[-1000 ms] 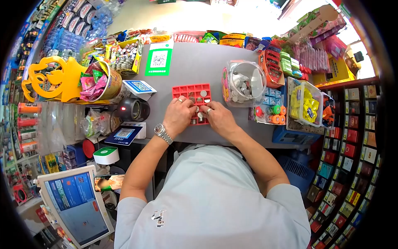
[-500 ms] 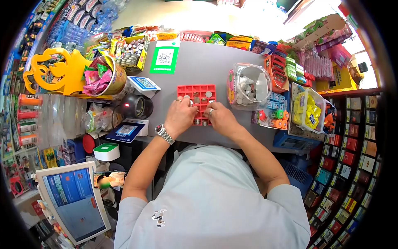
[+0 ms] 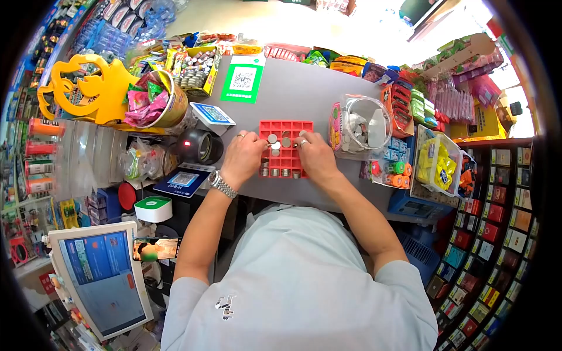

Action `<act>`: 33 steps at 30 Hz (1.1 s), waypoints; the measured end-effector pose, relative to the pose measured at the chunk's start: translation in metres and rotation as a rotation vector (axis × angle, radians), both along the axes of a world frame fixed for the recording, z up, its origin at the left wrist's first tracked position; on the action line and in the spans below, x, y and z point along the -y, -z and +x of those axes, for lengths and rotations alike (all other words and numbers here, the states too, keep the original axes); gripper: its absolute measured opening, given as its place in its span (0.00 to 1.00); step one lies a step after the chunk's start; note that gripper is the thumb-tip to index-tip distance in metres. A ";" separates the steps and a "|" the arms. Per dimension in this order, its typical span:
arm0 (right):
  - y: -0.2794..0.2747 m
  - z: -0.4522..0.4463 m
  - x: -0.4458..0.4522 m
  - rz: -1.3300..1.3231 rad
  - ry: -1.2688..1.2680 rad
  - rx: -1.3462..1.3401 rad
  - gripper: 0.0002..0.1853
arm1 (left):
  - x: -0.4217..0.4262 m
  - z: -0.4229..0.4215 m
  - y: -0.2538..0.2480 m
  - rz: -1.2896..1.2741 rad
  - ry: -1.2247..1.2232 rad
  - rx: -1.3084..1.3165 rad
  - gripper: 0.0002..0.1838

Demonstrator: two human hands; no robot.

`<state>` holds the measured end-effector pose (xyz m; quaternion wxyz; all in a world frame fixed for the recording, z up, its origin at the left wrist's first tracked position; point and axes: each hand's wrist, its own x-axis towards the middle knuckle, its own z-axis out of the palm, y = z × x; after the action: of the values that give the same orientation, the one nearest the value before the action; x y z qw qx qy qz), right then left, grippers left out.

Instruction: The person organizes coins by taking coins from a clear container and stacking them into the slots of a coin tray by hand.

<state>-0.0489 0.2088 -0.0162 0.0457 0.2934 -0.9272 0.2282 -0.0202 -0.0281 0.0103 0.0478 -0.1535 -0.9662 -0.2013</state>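
A red compartment tray (image 3: 287, 125) lies on the grey counter (image 3: 293, 85), with several coins (image 3: 285, 172) standing in its front row and a few loose ones higher up. My left hand (image 3: 242, 157) is at the tray's left edge, its fingers drawn together; whatever they hold is too small to make out. At the right edge is my right hand (image 3: 317, 157), fingers curled together near a coin at the upper right; its grip is unclear. To the right stands a clear plastic jar (image 3: 366, 126) containing many coins.
A black scanner (image 3: 199, 146) and payment code stands (image 3: 212, 114) are on the left, near a bucket of sweets (image 3: 175, 105). A monitor (image 3: 105, 281) and phone (image 3: 156, 249) are at lower left. Snack boxes and a yellow-packet tub (image 3: 438, 161) line the right side.
My hands have moved apart to the tray's two sides, uncovering its middle compartments and front coins. The whole counter scene has shifted rightward in view.
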 end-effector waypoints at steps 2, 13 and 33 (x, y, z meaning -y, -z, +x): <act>0.000 -0.003 0.000 -0.178 0.026 0.035 0.08 | 0.000 -0.001 0.001 -0.026 0.011 0.014 0.05; 0.002 -0.007 0.024 -0.122 0.039 0.192 0.09 | 0.010 0.012 -0.002 -0.029 0.031 0.155 0.04; 0.003 0.009 0.037 -0.201 -0.100 0.264 0.10 | 0.019 0.027 -0.001 0.023 0.145 -0.005 0.06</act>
<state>-0.0396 0.1721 -0.0189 -0.0586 0.3005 -0.8820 0.3583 0.0067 -0.0468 0.0111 0.0371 -0.2229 -0.9501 -0.2149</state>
